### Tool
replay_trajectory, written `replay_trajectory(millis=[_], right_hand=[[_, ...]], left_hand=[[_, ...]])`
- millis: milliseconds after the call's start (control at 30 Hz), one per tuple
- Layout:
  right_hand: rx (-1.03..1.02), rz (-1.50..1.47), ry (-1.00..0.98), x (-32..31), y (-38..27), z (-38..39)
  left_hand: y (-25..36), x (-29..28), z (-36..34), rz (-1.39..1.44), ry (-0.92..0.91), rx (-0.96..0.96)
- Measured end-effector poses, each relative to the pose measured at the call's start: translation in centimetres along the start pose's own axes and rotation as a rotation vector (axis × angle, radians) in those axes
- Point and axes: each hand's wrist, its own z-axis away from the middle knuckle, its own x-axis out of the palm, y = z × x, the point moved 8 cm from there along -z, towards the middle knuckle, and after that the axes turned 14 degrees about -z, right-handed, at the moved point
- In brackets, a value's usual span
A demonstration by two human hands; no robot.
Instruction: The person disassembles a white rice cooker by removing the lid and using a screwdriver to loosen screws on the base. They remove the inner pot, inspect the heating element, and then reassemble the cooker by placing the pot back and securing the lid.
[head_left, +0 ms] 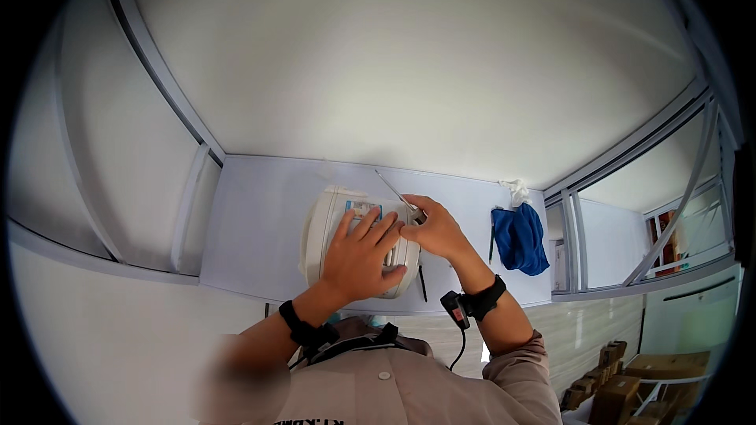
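Head view: the off-white plastic appliance housing (324, 226) sits just below frame centre. Left hand (358, 258): fingers spread flat on it, gripping nothing. Right hand (438, 230): thumb and forefinger pinching a slim metal rod (394, 190). I judge the step as bracing; next calls for steady left-hand pressure.

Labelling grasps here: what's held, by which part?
The right hand appears to hold a thin rod by its near end; the left hand lies spread on the white appliance.
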Motion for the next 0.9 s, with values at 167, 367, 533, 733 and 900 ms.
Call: replay_trajectory(millis=[167, 367, 533, 733, 900], right_hand=[[0.265, -0.043, -0.167, 0.7, 1.2, -0.2], [0.188, 0.023, -0.080, 0.5, 0.3, 0.2], [0.207, 0.081, -0.108, 0.4, -0.6, 0.7], [0.146, -0.251, -0.078, 0.1, 2.5, 2.9], [0.158, -0.375, -0.112, 1.5, 5.3, 6.3]], left_hand=[[0.1, -0.2, 0.4, 0.010, 0.008, -0.005], [0.2, -0.4, 0.6, 0.035, 0.022, -0.013], [0.3, -0.4, 0.8, 0.051, 0.014, -0.016], [0.3, -1.0, 0.8, 0.094, -0.025, -0.013], [-0.8, -1.4, 0.2, 0.242, -0.150, -0.035]])
